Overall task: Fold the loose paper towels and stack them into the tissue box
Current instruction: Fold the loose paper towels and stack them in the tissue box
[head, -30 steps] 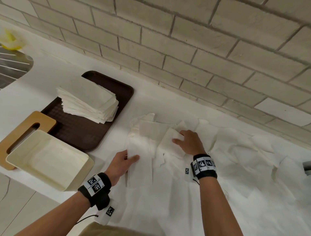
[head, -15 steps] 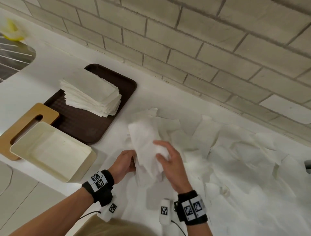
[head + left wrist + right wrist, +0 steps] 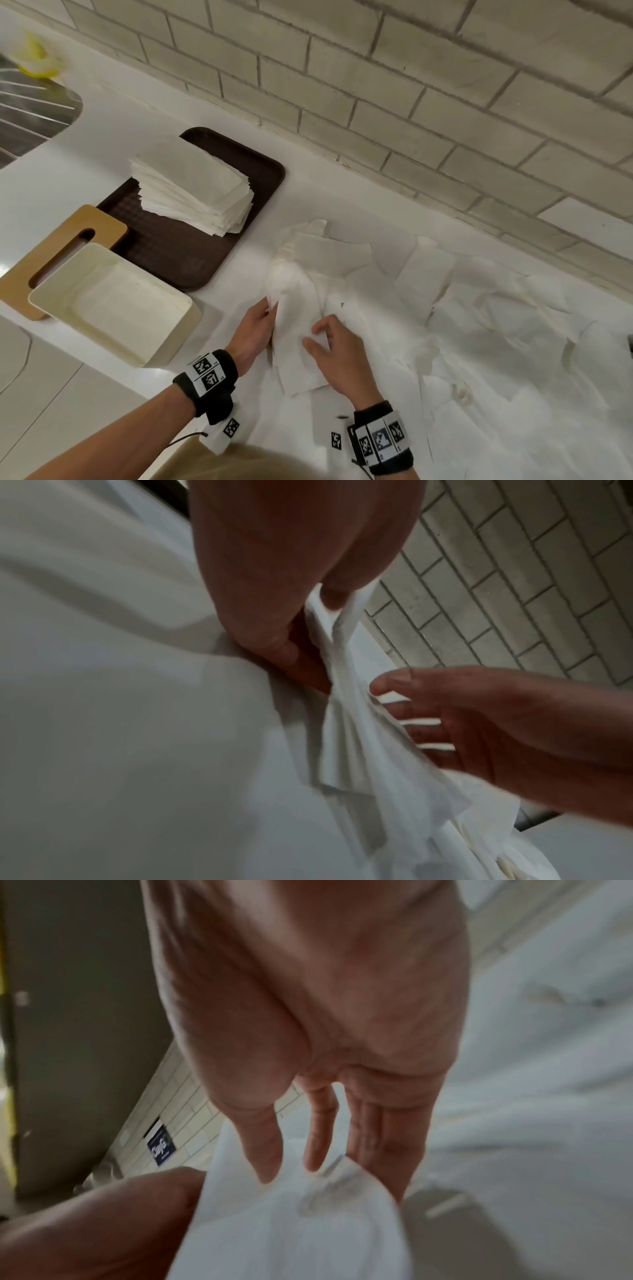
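Note:
I hold one white paper towel (image 3: 294, 329) upright over the counter near its front edge. My left hand (image 3: 255, 330) pinches its left edge; in the left wrist view the fingers (image 3: 294, 658) curl round the gathered paper towel (image 3: 346, 723). My right hand (image 3: 337, 349) lies against the sheet's right side with fingers straight and spread, and the right wrist view shows the fingers (image 3: 270, 1150) extended on the paper towel (image 3: 291, 1231). The open cream tissue box (image 3: 164, 353) stands to the left. Folded towels (image 3: 191, 188) are stacked on a brown tray (image 3: 205, 260).
Loose paper towels (image 3: 479, 325) cover the counter to the right, up to the brick wall (image 3: 411, 102). The box's wooden lid (image 3: 20, 281) with a slot lies left of the box. A metal sink (image 3: 30, 113) sits at the far left.
The towel was picked off the pile and raised between both hands, then brought lower and nearer to me. My right hand moved from the pile onto the sheet's right side.

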